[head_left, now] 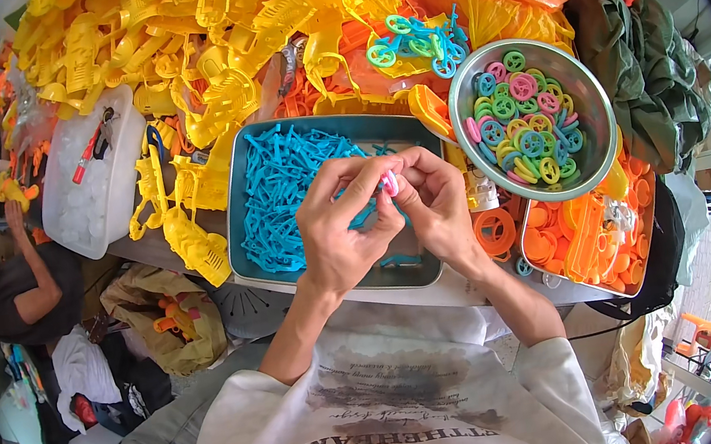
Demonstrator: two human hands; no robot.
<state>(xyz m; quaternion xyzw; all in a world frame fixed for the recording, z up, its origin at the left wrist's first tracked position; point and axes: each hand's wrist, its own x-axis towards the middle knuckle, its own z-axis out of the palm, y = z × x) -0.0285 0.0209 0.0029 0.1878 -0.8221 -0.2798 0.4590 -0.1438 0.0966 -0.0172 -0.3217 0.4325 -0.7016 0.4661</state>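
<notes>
My left hand (340, 224) and my right hand (439, 211) meet over a metal tray (342, 287). Between their fingertips is a small pink toy wheel (390, 183), and both hands are closed on it. Anything else in the fingers is hidden. Below lies a heap of thin blue plastic parts (276, 201), filling mostly the tray's left side. To the right of my hands, a round steel bowl (600, 113) holds many small spoked wheels (532, 143) in pink, green, yellow and blue. Wheels joined to blue parts (422, 44) lie in a pile behind the tray.
Yellow plastic toy bodies (213, 25) are heaped across the back. A tray of orange parts (586, 232) stands at the right, under the bowl's near edge. At the left, a white tub (64, 193) holds red-handled pliers (88, 156). Another person (27, 288) sits at far left.
</notes>
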